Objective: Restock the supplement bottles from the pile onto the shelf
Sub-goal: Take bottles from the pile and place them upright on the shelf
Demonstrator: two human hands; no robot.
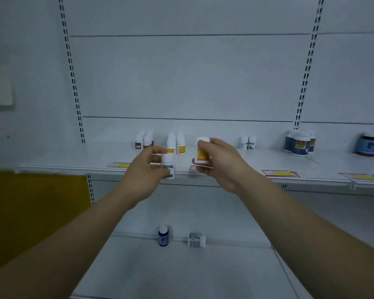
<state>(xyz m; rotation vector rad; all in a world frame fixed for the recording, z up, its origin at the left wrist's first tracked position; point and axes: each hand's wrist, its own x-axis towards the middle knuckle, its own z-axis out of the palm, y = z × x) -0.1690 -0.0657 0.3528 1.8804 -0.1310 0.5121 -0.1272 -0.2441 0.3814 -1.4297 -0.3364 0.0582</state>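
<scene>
My left hand [146,175] grips a small white bottle with a green label [168,166] just in front of the white shelf [73,164]. My right hand [220,162] holds a white bottle with a yellow-and-red label [202,153] over the shelf's front half. Behind them stand white bottles in small groups: red-labelled ones [144,140], yellow-labelled ones [177,142] and green-labelled ones [247,142]. No pile of bottles is in view.
Dark blue bottles with yellow labels [299,143] and a dark jar [368,144] stand at the shelf's right. Price tags [281,173] line its front edge. On the lower shelf stand a small blue bottle [163,236] and a white holder [196,240]. A yellow panel [35,212] is at left.
</scene>
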